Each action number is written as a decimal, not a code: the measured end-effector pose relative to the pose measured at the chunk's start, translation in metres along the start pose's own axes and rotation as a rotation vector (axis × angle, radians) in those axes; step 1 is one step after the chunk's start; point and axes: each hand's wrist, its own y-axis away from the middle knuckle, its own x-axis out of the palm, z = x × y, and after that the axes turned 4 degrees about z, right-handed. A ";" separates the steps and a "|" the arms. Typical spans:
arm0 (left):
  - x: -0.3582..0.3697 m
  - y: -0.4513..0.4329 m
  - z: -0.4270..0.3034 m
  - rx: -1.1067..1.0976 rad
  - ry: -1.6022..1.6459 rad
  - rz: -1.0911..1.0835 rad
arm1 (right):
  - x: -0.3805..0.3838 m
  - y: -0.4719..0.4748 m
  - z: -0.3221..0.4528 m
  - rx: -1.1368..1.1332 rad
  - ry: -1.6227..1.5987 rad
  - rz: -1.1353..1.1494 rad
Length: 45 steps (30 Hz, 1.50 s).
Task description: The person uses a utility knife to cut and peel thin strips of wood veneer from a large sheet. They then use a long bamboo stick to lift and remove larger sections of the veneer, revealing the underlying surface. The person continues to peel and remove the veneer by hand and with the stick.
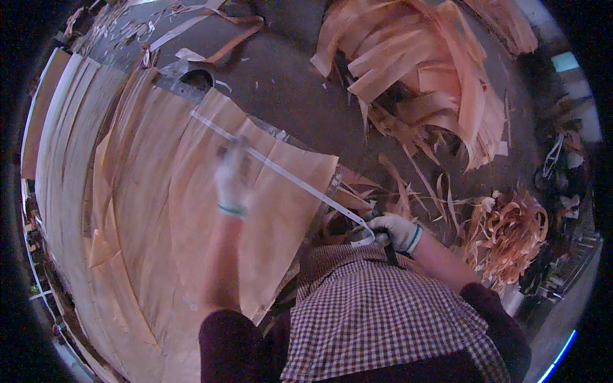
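Observation:
A stack of thin wood veneer sheets (pixel 210 258) spreads before me and to my left. Diagonally over its upper part runs a narrow white strip (pixel 297 181) with small dark marks. My right hand (pixel 395 232), in a pale knitted glove with a green cuff edge, is closed around the strip's near end, which curls at the fingers. Something dark shows at that hand, too unclear to name. My left hand (pixel 233 170), gloved alike, is over the veneer at the strip's middle. Motion blurs its fingers, so whether it grips the strip is unclear.
A large heap of veneer pieces (pixel 421 72) lies on the dark floor (pixel 282 62) ahead. Curled veneer shavings (pixel 512 234) are piled to my right. Loose veneer strips (pixel 230 45) and scraps litter the far left. My checked apron (pixel 383 311) borders the stack.

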 end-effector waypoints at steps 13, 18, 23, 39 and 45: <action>0.060 0.077 -0.123 0.113 -0.578 0.610 | -0.043 0.005 0.017 -0.185 0.376 0.091; 0.086 0.089 -0.136 0.064 -0.639 0.563 | -0.034 -0.008 0.028 -0.298 0.736 -0.009; 0.090 0.100 -0.140 0.023 -0.586 0.464 | -0.056 -0.015 0.054 -0.014 0.729 0.169; 0.107 0.116 -0.120 0.079 -0.567 0.229 | -0.038 0.001 0.161 0.124 1.151 0.009; 0.100 0.124 -0.119 0.059 -0.550 0.235 | -0.038 0.046 0.180 -0.035 1.728 -0.242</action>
